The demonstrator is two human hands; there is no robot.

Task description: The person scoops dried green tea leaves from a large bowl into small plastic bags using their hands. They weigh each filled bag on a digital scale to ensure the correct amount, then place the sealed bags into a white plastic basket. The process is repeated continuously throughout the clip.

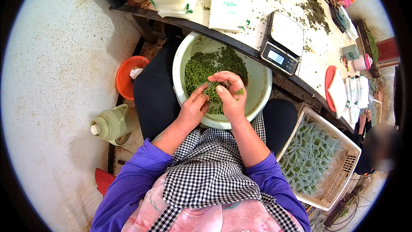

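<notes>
Both hands meet over a large pale basin [263, 96] held between my knees, with a heap of small green peppercorns [201, 71] inside. My left hand [194, 108] is closed, thumb and fingers pinched at the left side of a clump of the peppercorns; a thin clear edge shows at its fingertips, but I cannot tell what it is. My right hand [233, 99] curls round the clump [216, 96] from the right, its thumb on top and a few loose grains stuck to its fingers.
A digital scale [281, 43] stands on the table [317, 66] beyond the basin, near stacked white bags [229, 10]. A crate [349, 152] of filled clear bags sits at right. At left are an orange bucket [124, 77] and a green thermos [113, 124]. Two other people are at the right.
</notes>
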